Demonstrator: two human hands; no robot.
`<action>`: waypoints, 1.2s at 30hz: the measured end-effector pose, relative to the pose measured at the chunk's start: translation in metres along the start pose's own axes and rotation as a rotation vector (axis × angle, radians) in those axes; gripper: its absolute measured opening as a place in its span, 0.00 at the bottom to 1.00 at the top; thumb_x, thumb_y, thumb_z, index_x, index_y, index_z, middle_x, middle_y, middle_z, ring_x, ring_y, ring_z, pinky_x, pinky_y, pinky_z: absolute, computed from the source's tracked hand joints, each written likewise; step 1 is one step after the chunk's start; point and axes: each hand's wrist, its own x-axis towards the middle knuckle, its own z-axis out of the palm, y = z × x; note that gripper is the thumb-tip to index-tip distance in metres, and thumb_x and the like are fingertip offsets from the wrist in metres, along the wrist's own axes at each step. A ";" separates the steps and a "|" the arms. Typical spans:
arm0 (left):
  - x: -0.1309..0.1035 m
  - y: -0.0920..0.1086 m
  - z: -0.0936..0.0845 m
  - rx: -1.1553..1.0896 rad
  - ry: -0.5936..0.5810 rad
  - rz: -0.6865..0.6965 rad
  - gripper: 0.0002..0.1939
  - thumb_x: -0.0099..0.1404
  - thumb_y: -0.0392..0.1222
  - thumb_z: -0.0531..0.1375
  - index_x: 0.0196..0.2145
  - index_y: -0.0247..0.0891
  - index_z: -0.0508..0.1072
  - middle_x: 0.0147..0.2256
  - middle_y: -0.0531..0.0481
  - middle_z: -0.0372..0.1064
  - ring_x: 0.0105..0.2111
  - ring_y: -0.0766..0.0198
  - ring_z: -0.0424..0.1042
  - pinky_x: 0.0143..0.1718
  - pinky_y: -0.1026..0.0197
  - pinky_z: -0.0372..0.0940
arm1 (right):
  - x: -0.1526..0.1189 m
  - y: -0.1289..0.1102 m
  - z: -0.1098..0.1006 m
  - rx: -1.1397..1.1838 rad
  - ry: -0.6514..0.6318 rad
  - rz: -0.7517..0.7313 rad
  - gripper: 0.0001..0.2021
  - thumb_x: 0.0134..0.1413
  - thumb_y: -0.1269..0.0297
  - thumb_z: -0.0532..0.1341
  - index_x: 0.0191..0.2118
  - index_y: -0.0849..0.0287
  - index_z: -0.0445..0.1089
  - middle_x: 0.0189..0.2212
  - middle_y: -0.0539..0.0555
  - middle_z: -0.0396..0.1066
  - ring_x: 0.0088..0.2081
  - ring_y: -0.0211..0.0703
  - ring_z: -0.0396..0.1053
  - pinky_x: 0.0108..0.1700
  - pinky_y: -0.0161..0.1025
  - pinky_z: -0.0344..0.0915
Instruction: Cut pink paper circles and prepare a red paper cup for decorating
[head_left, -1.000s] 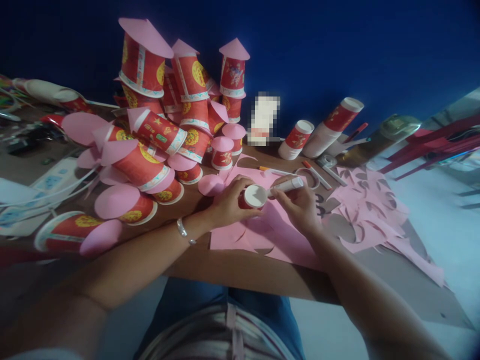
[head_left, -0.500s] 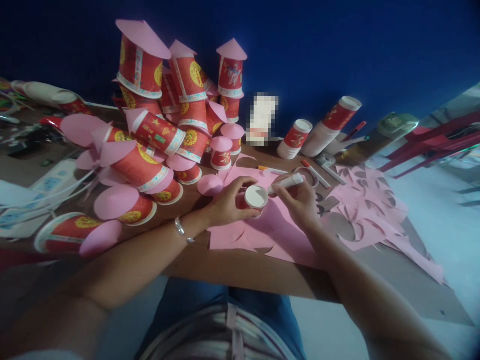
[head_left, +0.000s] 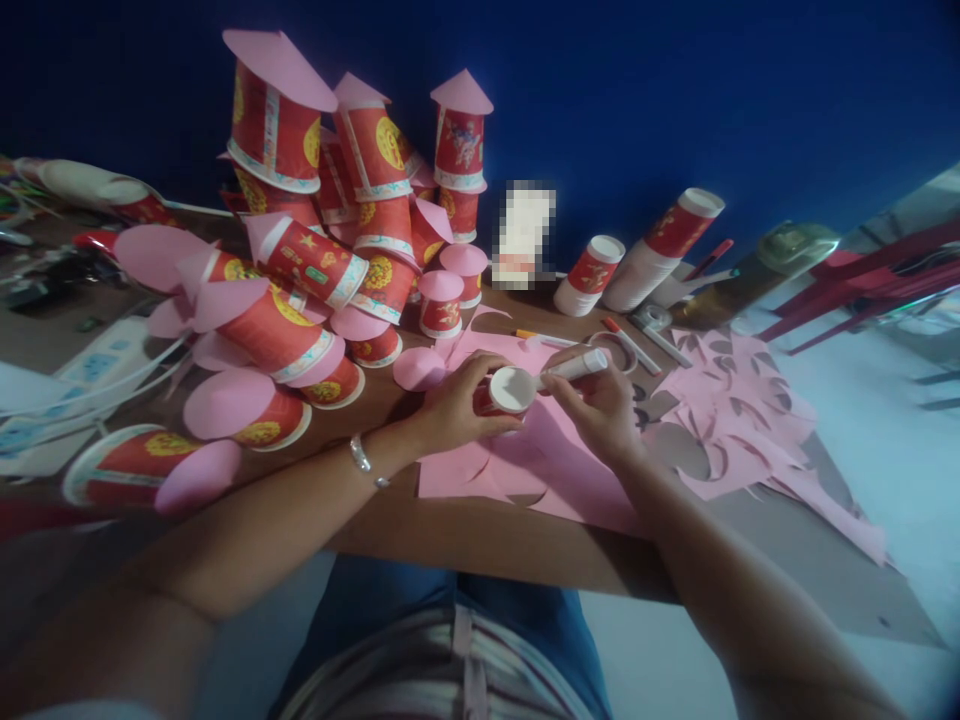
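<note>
My left hand (head_left: 480,400) is wrapped round a small red paper cup (head_left: 513,392), fingers on its sides, its round white end turned up towards me. My right hand (head_left: 600,405) grips a white tube (head_left: 583,366) that looks like a thick pen or a glue tube. Its narrow end points left at the cup's edge; whether it touches is too fine to tell. Pink paper (head_left: 555,470) with curved cut-outs lies beneath both hands. Just left of the cup, a pink paper cone (head_left: 419,369) rests on the wooden table (head_left: 480,545).
Red paper cups with pink cone roofs (head_left: 277,125) are stacked and tumbled on the left. At the back stand two cup stacks (head_left: 589,278). Markers (head_left: 631,347) and a tape roll (head_left: 616,352) lie behind my right hand. Pink scraps (head_left: 739,420) spread rightward.
The cup has tilted slightly in my left hand, and the white tube has shifted a little against its edge. Both hands stay in nearly the same place.
</note>
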 end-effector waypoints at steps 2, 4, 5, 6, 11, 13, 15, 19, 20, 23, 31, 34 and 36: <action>0.000 0.001 -0.001 0.041 0.007 0.017 0.31 0.54 0.46 0.75 0.52 0.42 0.68 0.51 0.41 0.70 0.53 0.52 0.71 0.55 0.46 0.69 | 0.000 0.001 0.000 0.003 0.010 0.002 0.10 0.59 0.56 0.69 0.34 0.57 0.72 0.31 0.51 0.75 0.31 0.40 0.74 0.33 0.39 0.73; 0.001 0.001 -0.002 0.065 0.009 0.028 0.31 0.54 0.46 0.75 0.52 0.42 0.68 0.50 0.42 0.70 0.52 0.52 0.71 0.55 0.45 0.68 | 0.000 0.002 0.000 0.004 0.019 0.010 0.12 0.59 0.55 0.69 0.34 0.57 0.72 0.31 0.52 0.75 0.31 0.41 0.74 0.33 0.39 0.74; 0.001 0.002 -0.003 0.071 0.011 0.033 0.30 0.54 0.46 0.75 0.51 0.42 0.68 0.50 0.43 0.70 0.52 0.52 0.70 0.55 0.46 0.68 | 0.000 0.003 0.000 0.006 0.021 0.016 0.12 0.59 0.54 0.69 0.34 0.57 0.71 0.31 0.52 0.75 0.31 0.41 0.74 0.33 0.39 0.74; 0.001 0.002 -0.003 0.075 0.011 0.038 0.30 0.54 0.45 0.75 0.51 0.43 0.69 0.50 0.43 0.70 0.52 0.52 0.70 0.55 0.46 0.68 | 0.000 0.003 0.000 0.009 0.021 0.023 0.12 0.59 0.54 0.69 0.34 0.57 0.71 0.31 0.52 0.75 0.31 0.41 0.74 0.33 0.39 0.73; 0.002 -0.001 -0.003 0.056 0.008 0.041 0.30 0.54 0.44 0.75 0.50 0.43 0.69 0.49 0.44 0.69 0.51 0.53 0.72 0.54 0.46 0.70 | 0.001 0.005 0.001 0.026 0.012 0.045 0.11 0.59 0.55 0.68 0.34 0.57 0.71 0.30 0.51 0.75 0.30 0.40 0.74 0.33 0.38 0.73; 0.001 -0.002 -0.002 0.018 0.012 0.028 0.31 0.53 0.43 0.75 0.52 0.43 0.68 0.51 0.43 0.69 0.52 0.53 0.72 0.54 0.47 0.71 | 0.002 0.006 0.002 0.028 0.006 0.057 0.11 0.58 0.55 0.69 0.33 0.57 0.72 0.29 0.51 0.74 0.30 0.40 0.73 0.33 0.38 0.73; 0.000 -0.003 -0.001 -0.031 0.016 0.003 0.33 0.54 0.41 0.75 0.54 0.43 0.66 0.53 0.43 0.69 0.53 0.54 0.73 0.54 0.47 0.72 | 0.002 0.008 0.002 0.056 0.001 0.073 0.12 0.57 0.55 0.69 0.33 0.57 0.72 0.29 0.50 0.74 0.30 0.39 0.73 0.34 0.38 0.73; -0.001 -0.002 -0.001 -0.078 0.016 -0.028 0.34 0.55 0.40 0.74 0.55 0.43 0.64 0.55 0.42 0.68 0.53 0.54 0.74 0.54 0.47 0.73 | 0.001 0.008 0.002 0.121 0.038 0.056 0.11 0.58 0.56 0.69 0.33 0.57 0.72 0.31 0.51 0.74 0.31 0.40 0.73 0.34 0.38 0.73; -0.001 -0.001 -0.001 -0.077 0.015 -0.030 0.33 0.55 0.40 0.74 0.54 0.43 0.64 0.55 0.42 0.69 0.53 0.54 0.75 0.54 0.47 0.73 | 0.000 0.007 0.001 0.111 0.052 0.032 0.11 0.59 0.56 0.68 0.33 0.56 0.72 0.32 0.51 0.74 0.31 0.40 0.73 0.33 0.39 0.72; 0.000 0.001 -0.002 -0.054 0.015 -0.046 0.31 0.55 0.43 0.74 0.52 0.42 0.64 0.52 0.43 0.70 0.51 0.54 0.75 0.53 0.47 0.73 | -0.003 0.001 0.000 0.013 0.072 -0.100 0.09 0.61 0.57 0.67 0.33 0.55 0.72 0.33 0.53 0.75 0.34 0.44 0.73 0.36 0.42 0.73; 0.002 0.000 -0.002 -0.003 0.033 -0.020 0.31 0.54 0.45 0.75 0.50 0.41 0.64 0.50 0.43 0.71 0.49 0.54 0.75 0.51 0.48 0.74 | -0.005 -0.004 -0.002 -0.265 -0.008 -0.377 0.03 0.60 0.66 0.65 0.39 0.53 0.71 0.34 0.53 0.76 0.36 0.46 0.75 0.39 0.45 0.73; 0.002 0.002 -0.002 -0.024 0.030 -0.020 0.31 0.54 0.44 0.74 0.50 0.40 0.64 0.51 0.42 0.71 0.49 0.54 0.76 0.52 0.47 0.73 | -0.003 -0.002 -0.004 -0.290 -0.005 -0.397 0.01 0.61 0.66 0.64 0.38 0.54 0.71 0.33 0.53 0.76 0.35 0.45 0.75 0.38 0.44 0.73; 0.002 0.002 -0.003 -0.044 0.025 -0.031 0.31 0.55 0.43 0.74 0.50 0.40 0.64 0.51 0.41 0.71 0.50 0.53 0.76 0.53 0.46 0.73 | -0.002 0.000 -0.004 -0.294 -0.003 -0.399 0.01 0.60 0.66 0.64 0.38 0.55 0.71 0.33 0.53 0.75 0.34 0.44 0.74 0.38 0.43 0.73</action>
